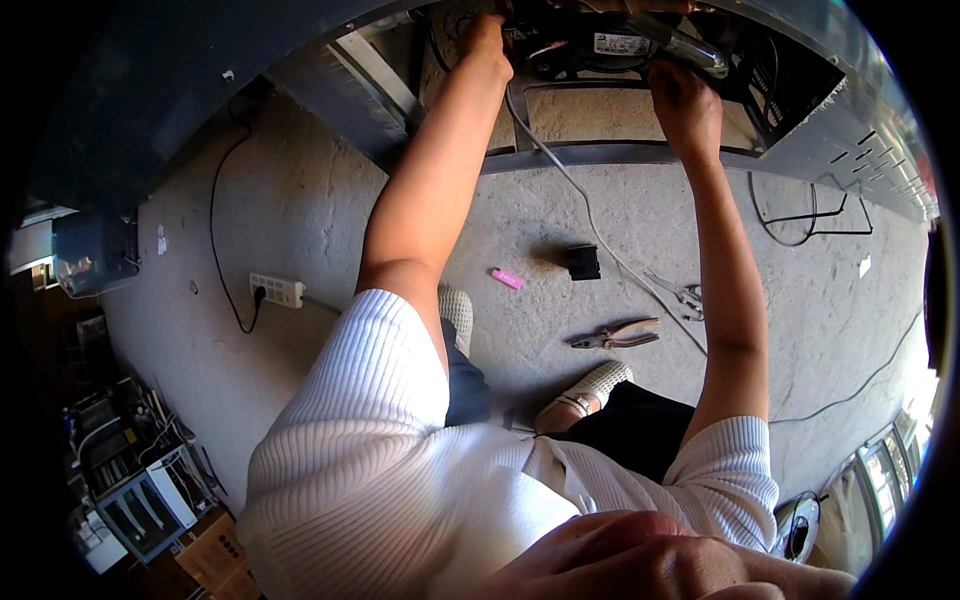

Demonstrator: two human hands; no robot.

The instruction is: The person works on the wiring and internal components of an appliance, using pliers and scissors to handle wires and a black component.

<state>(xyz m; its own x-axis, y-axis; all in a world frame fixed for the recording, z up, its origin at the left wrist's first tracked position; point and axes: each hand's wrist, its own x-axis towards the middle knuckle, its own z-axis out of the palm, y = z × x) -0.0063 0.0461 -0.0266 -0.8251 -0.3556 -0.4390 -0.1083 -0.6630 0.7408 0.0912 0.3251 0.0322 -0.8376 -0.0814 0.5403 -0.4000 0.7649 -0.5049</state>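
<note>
Both my arms reach into the open lower bay of a dark grey metal cabinet [620,153]. My left hand [484,47] is at the bay's left side, beside a black machine part with a white label [620,44]; its fingers are lost in shadow among dark parts. On the right, my right hand [687,112] is closed with curled fingers just below a shiny silver cylinder [697,52]. Its fingertips are hidden, and I cannot make out what they hold. A grey cable [590,212] runs out of the bay between my arms onto the floor.
On the concrete floor lie pliers [614,334], scissors-like metal tool [683,294], a small black box-shaped piece [582,262] and a pink object [507,278]. Left is a white power strip [276,290] with a black cord. A bent black wire frame [815,215] lies at right.
</note>
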